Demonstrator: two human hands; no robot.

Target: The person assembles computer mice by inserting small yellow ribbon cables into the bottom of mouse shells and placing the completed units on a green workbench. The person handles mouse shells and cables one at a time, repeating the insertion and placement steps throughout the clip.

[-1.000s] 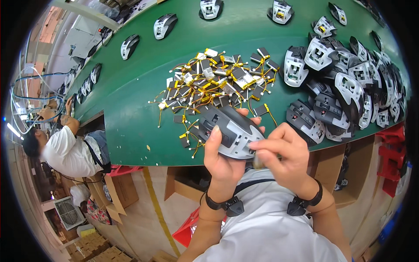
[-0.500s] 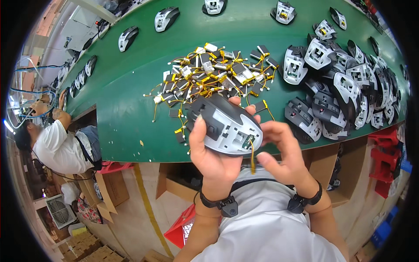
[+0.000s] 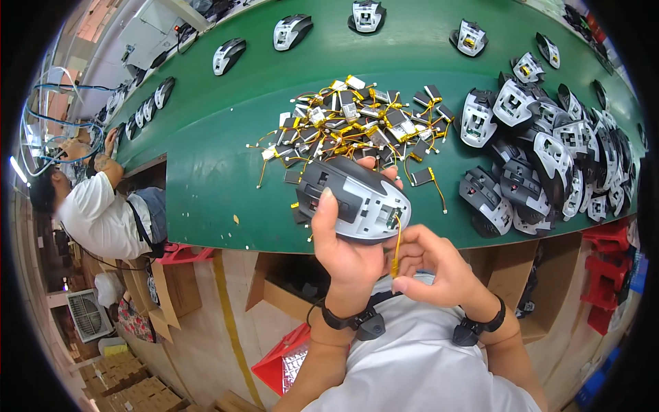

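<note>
My left hand (image 3: 350,264) is closed around a grey-and-black computer mouse shell (image 3: 353,199), held tilted over the table's near edge, its thumb along the near left side. A yellow wire runs from a small socket in the shell's opening down to a thin battery (image 3: 395,266), seen nearly edge-on. My right hand (image 3: 436,268) pinches this battery between thumb and fingers, just below the shell. Beyond the shell lies a pile of small batteries (image 3: 347,113) with yellow tape and thin wires.
Many similar mouse shells (image 3: 549,147) are heaped at the right of the green table (image 3: 213,172). Several more shells (image 3: 293,32) stand spaced along the far side. A co-worker (image 3: 103,213) sits at the left. Cardboard boxes (image 3: 292,299) and a red stool (image 3: 281,357) are below the table.
My right hand has moved left and down and closed on the hanging battery. The mouse shell stays in my left hand. The table view has shifted slightly right and down.
</note>
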